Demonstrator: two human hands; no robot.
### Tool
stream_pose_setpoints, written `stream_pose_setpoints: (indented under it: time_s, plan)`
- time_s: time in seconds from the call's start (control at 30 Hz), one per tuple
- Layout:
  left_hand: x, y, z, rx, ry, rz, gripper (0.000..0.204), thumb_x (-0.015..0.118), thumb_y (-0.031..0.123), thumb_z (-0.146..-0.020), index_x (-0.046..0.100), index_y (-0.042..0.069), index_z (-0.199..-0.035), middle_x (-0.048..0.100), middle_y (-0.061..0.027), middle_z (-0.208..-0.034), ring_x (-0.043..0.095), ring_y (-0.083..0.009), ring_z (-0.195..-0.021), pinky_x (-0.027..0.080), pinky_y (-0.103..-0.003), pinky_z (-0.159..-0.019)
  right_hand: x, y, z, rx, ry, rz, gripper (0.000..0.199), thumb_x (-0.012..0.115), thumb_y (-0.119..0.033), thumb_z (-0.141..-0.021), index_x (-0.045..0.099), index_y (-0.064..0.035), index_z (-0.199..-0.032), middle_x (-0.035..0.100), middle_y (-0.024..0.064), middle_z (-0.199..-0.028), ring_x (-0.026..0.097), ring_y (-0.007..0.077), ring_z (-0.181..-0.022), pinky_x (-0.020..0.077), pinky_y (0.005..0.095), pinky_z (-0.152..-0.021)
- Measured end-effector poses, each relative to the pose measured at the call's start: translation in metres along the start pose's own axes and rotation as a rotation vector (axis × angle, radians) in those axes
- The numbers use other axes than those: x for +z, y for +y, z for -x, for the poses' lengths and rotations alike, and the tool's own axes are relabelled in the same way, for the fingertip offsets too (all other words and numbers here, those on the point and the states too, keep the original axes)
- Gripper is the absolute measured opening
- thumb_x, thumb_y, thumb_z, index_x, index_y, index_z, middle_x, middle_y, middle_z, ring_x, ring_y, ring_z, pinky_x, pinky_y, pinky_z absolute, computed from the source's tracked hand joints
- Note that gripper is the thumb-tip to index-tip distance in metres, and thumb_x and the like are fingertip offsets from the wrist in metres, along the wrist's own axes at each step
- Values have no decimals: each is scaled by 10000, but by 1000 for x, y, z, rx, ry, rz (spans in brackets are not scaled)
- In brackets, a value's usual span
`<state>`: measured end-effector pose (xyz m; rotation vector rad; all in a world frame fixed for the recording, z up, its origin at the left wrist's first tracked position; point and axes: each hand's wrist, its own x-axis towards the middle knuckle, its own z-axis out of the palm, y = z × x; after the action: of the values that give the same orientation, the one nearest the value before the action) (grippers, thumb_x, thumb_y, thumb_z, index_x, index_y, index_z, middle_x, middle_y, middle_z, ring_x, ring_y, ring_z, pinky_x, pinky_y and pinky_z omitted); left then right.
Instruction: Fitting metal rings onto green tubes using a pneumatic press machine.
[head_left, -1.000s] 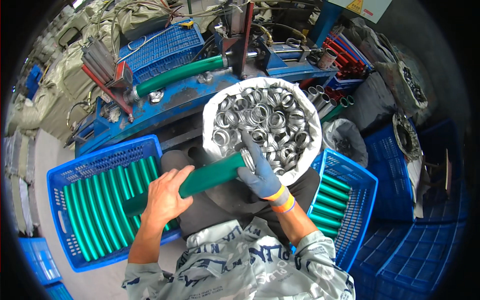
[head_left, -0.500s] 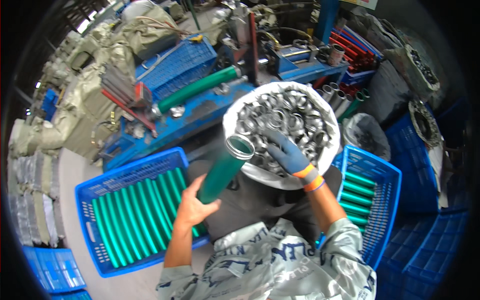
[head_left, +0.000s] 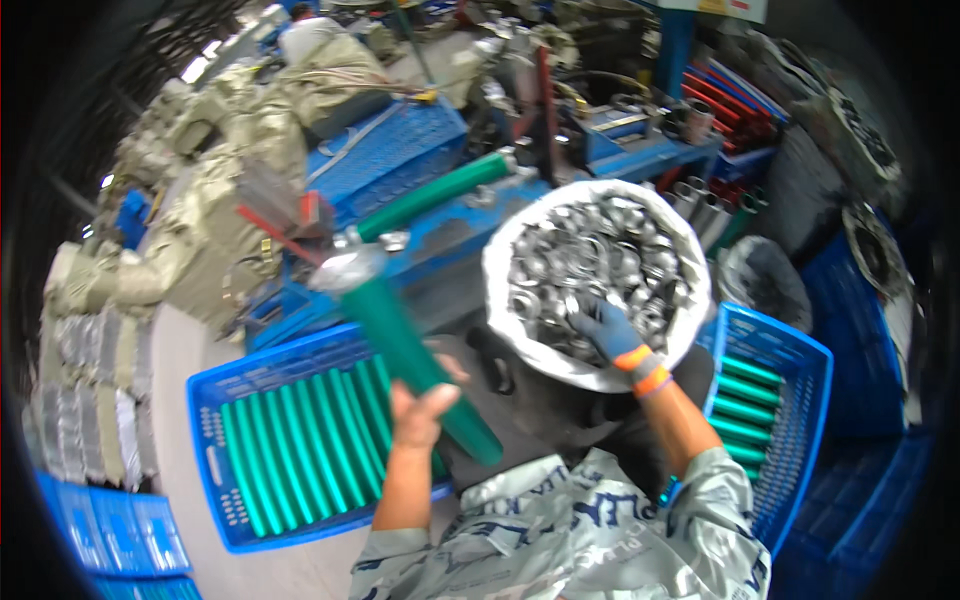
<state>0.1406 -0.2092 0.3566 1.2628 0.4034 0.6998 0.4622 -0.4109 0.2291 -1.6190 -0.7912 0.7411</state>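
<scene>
My bare left hand [head_left: 420, 412] is wrapped round a green tube [head_left: 400, 340] that slants up to the left above the left crate. A silvery metal end [head_left: 348, 270] shows on its far end, smeared by motion. My right hand [head_left: 605, 332], in a blue-grey glove with an orange cuff, is down among loose metal rings [head_left: 590, 250]. Its fingers are curled in at the near side of the heap, and what they hold is hidden. The rings fill a round container with a white liner [head_left: 500, 310], standing in front of me.
Blue crates of green tubes stand at left [head_left: 215, 535] and right [head_left: 815, 400]. Beyond them, a blue workbench [head_left: 440, 245] bears another green tube [head_left: 440, 195] in a machine. Sacks [head_left: 190, 270] are piled at far left, and red tubes [head_left: 725, 105] lie at far right.
My left hand has swung the tube from leaning right to leaning left, its metal end moving away from the container. My right hand has drawn to the near side of the rings. The view has shifted.
</scene>
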Motion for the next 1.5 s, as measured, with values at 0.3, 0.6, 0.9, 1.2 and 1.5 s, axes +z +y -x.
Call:
stream_pose_setpoints:
  time_s: [0.3,0.6,0.9,1.2,1.5]
  plan:
    - [-20,-15,-8,-42,383,553,603,665,587,-1172,617,95,-1518,734,-175,-1410,717,-331,-1283,588,-513,-1125,19,-78,40,35,-187,-1091,588,782,-502,-1120,652,-76,-1504,746,127,-1451,770,420,-1347,683,566,-1067]
    - [-15,-13,2,12,459,529,614,697,560,-1166,614,86,-1547,733,-173,-1494,722,-322,-1362,637,-513,-1120,25,-90,32,-4,-13,-569,605,891,-37,-974,656,-20,-1532,750,85,-1416,750,162,-1264,619,317,-1077]
    - [-14,-18,3,42,429,433,533,678,517,-1188,679,79,-1492,742,-148,-1504,733,-308,-1361,628,-488,-1119,39,-98,30,-215,-77,-657,962,918,-15,-927,420,20,-1750,664,145,-1576,719,213,-1347,580,374,-1192]
    - [-24,-24,4,53,390,436,515,681,465,-1192,680,55,-1504,748,-130,-1481,743,-318,-1360,651,-487,-1108,53,-104,29,-42,-44,-488,664,761,-66,-1068,558,86,-1682,764,116,-1445,749,151,-1244,606,315,-1106]
    - [-45,-46,-14,67,387,438,544,723,475,-1163,672,64,-1515,730,-138,-1512,725,-350,-1384,638,-529,-1135,62,-135,1,64,-100,-572,622,725,-70,-1119,548,62,-1700,777,57,-1260,719,79,-1079,604,258,-923]
